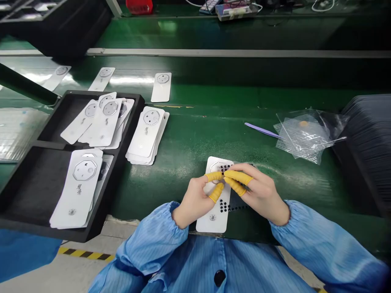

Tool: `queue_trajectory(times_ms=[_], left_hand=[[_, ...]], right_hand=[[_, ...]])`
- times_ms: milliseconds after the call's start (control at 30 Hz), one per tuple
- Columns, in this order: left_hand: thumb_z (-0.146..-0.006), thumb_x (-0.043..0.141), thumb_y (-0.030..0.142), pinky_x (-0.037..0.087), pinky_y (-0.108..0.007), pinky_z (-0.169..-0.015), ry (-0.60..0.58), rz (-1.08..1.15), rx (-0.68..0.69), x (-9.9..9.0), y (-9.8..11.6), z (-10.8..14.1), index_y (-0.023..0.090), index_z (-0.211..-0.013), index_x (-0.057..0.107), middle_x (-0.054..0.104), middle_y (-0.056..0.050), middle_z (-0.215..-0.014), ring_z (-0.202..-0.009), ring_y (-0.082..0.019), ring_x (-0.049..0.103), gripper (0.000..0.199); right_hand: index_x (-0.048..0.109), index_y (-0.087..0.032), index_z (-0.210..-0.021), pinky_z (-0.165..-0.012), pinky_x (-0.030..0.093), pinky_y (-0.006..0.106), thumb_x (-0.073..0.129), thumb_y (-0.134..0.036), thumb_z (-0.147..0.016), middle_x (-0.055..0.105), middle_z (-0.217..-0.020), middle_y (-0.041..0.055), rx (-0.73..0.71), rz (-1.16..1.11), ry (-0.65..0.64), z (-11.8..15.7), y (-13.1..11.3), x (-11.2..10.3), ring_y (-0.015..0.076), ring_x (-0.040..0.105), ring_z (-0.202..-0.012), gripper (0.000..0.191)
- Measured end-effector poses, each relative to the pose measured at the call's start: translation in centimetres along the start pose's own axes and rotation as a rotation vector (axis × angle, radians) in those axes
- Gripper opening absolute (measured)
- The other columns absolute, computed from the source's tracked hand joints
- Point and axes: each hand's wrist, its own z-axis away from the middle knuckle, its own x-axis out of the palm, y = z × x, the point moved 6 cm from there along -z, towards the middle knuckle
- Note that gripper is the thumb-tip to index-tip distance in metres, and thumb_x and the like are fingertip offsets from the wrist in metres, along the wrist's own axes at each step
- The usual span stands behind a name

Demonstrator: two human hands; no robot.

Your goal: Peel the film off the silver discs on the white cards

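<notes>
A white rounded card (211, 219) lies on the green work surface in front of me, a round printed figure near its far end partly hidden by my fingers. Overlapping its right side is a dark sheet with rows of small black dots (236, 203). My left hand (197, 201), with yellow finger cots on thumb and index finger, is closed above the card. My right hand (259, 189), also in yellow cots, pinches just beside it, the fingertips nearly meeting. A tiny black dot shows between the tips; what each hand holds is too small to make out.
To the left, a black divided tray (106, 203) holds several loose white cards, and a card stack (143, 138) stands beside it. Purple tweezers (262, 130) and clear plastic bags (308, 138) lie to the right, near piled black trays (369, 134). More cards (161, 87) lie farther back.
</notes>
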Motion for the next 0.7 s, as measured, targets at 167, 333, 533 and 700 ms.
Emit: queue_trajectory(times_ms=[167,333,533,700], left_hand=[[-0.083,0.056,0.014,0.057,-0.028,-0.073,0.004,-0.183,0.113,0.3,0.3,0.3,0.013,-0.107,0.065,0.075,-0.007,-0.093,-0.081,-0.020,0.072,0.026],[-0.084,0.052,0.014,0.056,-0.028,-0.061,0.006,-0.360,0.228,0.6,0.1,0.4,0.013,-0.102,0.066,0.074,-0.007,-0.081,-0.069,-0.020,0.070,0.023],[-0.085,0.052,0.016,0.057,-0.032,-0.068,-0.089,-0.375,0.177,0.7,-0.5,0.1,0.014,-0.106,0.067,0.074,-0.010,-0.091,-0.076,-0.022,0.071,0.026],[-0.091,0.051,0.028,0.054,-0.036,-0.090,-0.006,-0.063,-0.034,-2.8,-1.7,0.3,0.016,-0.129,0.054,0.065,-0.011,-0.124,-0.108,-0.025,0.064,0.039]], right_hand=[[0.053,-0.013,-0.117,-0.083,0.055,0.035,0.056,-0.006,-0.085,0.059,-0.109,0.0145,-0.060,0.046,-0.022,0.9,0.5,1.6,0.0207,0.058,-0.101,0.033],[0.049,-0.015,-0.120,-0.081,0.054,0.035,0.054,-0.007,-0.086,0.058,-0.107,0.0140,-0.039,0.013,-0.010,1.2,0.9,1.9,0.0200,0.057,-0.099,0.035],[0.055,-0.018,-0.101,-0.074,0.052,0.029,0.053,-0.012,-0.088,0.059,-0.096,0.0073,0.166,-0.115,0.062,1.2,2.7,2.6,0.0154,0.058,-0.087,0.015],[0.057,-0.019,-0.095,-0.070,0.053,0.028,0.054,-0.013,-0.087,0.060,-0.091,0.0047,0.252,-0.112,0.110,1.4,3.7,2.7,0.0133,0.058,-0.079,0.010]])
